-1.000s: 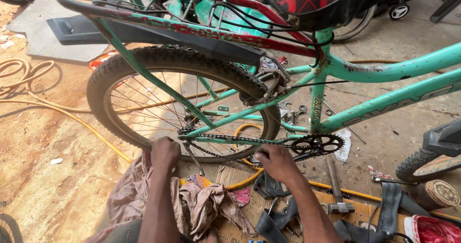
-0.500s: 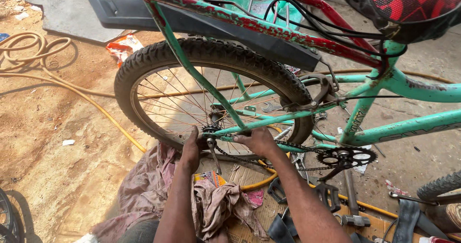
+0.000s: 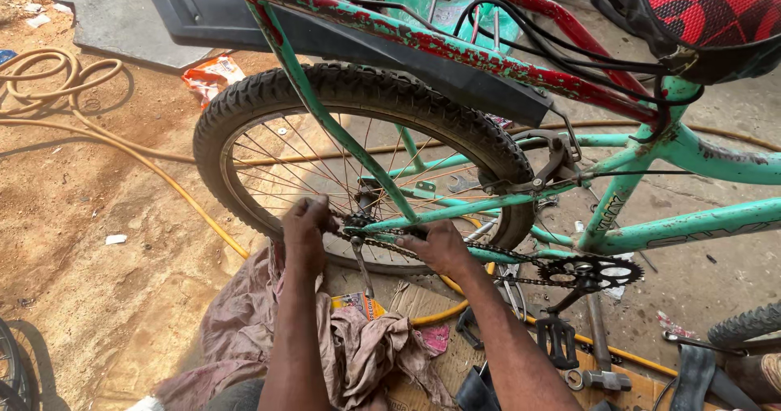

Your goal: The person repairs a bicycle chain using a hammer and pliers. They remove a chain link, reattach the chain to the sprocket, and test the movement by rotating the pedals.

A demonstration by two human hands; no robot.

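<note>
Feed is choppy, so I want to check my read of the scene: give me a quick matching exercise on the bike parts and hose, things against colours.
Things:
1. bicycle frame
2. rear tyre
3. hose
4. saddle

Colours:
A. yellow
B. red and black
C. turquoise green
D. black

Pairs: 1-C, 2-D, 3-A, 4-B
</note>
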